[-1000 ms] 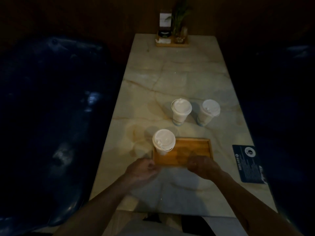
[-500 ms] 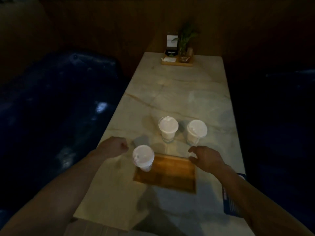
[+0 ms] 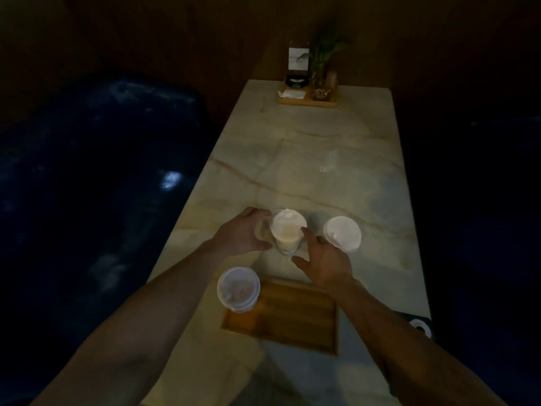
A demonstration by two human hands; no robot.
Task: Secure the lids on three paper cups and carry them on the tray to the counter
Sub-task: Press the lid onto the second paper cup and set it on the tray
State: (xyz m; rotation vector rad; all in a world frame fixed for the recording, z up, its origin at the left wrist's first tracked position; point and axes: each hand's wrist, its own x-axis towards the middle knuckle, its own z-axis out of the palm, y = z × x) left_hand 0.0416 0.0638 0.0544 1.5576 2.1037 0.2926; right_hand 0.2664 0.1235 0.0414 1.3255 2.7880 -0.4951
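Dim booth, dark blue padded seat (image 3: 87,171) off to the left of the left arm. Long pale marble table (image 3: 307,159) runs away from both hands. Rectangular wooden tray (image 3: 292,323) sits on it just nearer than the right hand (image 3: 325,262), between the two forearms. Small wooden caddy with a plant and card (image 3: 308,92) at the far table end, well beyond both hands. Three white lidded paper cups: near cup (image 3: 238,288) stands on the tray's left corner, below the left hand (image 3: 243,234); middle cup (image 3: 288,230) on the table between the two hands; far-right cup (image 3: 342,233) on the table just past the right hand's knuckles. Left hand curled half-open around the middle cup's left side; contact unclear. Right hand spread open, fingertips (image 3: 306,231) at the middle cup's right rim, gripping nothing.
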